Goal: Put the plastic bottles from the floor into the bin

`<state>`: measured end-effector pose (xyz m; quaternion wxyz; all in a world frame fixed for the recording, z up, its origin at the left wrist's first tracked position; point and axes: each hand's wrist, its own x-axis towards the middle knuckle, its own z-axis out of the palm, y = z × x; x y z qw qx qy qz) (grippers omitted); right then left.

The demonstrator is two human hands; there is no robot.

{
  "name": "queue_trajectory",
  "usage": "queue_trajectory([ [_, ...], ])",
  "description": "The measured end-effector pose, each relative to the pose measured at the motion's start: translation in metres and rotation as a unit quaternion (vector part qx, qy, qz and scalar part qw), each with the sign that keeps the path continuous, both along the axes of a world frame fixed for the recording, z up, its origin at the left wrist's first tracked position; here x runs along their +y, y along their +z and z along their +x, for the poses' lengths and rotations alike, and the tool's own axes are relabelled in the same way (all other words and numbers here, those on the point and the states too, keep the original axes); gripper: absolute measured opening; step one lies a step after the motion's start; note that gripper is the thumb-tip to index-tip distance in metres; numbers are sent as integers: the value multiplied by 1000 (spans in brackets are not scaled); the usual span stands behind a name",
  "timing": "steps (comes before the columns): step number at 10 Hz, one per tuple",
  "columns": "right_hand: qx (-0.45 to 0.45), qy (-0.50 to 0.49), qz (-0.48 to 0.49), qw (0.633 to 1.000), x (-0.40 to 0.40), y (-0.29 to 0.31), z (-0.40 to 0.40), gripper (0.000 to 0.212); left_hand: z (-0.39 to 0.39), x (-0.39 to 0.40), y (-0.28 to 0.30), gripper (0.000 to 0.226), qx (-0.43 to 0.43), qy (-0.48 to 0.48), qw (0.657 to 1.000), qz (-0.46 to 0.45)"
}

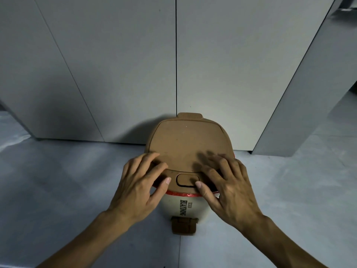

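Note:
A cream bin point(183, 205) with a red rim strip stands on the floor against the wall. Its brown lid point(185, 144) lies down flat over the top, so the inside is hidden. My left hand point(141, 182) rests on the lid's front left edge with fingers spread. My right hand point(226, 182) rests on the front right edge, fingers spread and slightly blurred. Both thumbs flank the oval button point(187, 179) at the lid's front. Neither hand holds anything. No plastic bottle is in view.
A brown foot pedal point(184, 225) sticks out at the bin's base toward me. Grey cabinet panels point(116, 64) rise right behind the bin. Pale grey floor point(58, 190) spreads to both sides.

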<state>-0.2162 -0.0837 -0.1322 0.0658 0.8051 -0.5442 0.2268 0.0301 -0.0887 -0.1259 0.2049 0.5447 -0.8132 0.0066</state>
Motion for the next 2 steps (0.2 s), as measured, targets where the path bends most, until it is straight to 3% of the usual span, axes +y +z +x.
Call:
queue_trajectory([
  [1,12,10,13,1000,0,3,2,44,-2,0,2,40,-2,-4,1000,2],
  [2,-54,19,33,998,0,21,-5,41,-2,-2,16,40,61,6,998,8],
])
